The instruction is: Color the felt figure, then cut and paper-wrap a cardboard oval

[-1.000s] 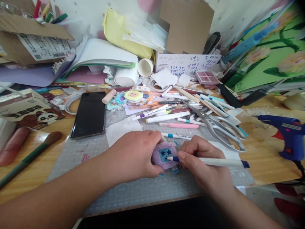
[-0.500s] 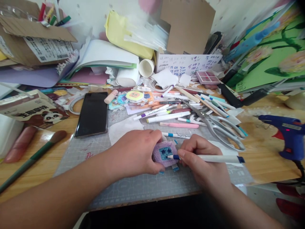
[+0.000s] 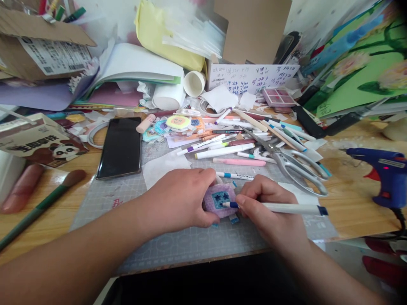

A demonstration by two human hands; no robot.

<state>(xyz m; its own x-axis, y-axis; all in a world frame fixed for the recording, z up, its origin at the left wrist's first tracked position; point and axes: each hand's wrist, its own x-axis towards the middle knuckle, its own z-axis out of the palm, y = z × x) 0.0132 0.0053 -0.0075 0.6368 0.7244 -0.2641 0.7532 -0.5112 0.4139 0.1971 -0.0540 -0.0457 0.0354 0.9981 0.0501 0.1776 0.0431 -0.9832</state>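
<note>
Between the thumb and fingers of my left hand is a small purple padded craft piece, gripped by its left side. Its blue square centre carries two dark star shapes, and small blue tabs stick out at its edges. My right hand pinches a white marker pen with a dark blue collar and end. The pen's tip meets the blue square just below the stars. Both hands are over the grey cutting mat. Another marker with a blue band lies just behind them.
Behind the hands lie a heap of markers, large scissors and more padded craft pieces. To the left are a black phone, a brush and a panda carton. A blue glue gun stands at right.
The camera view has shifted slightly. My left hand still holds the purple piece, and the pen tip stays at about the same spot on its blue square.
</note>
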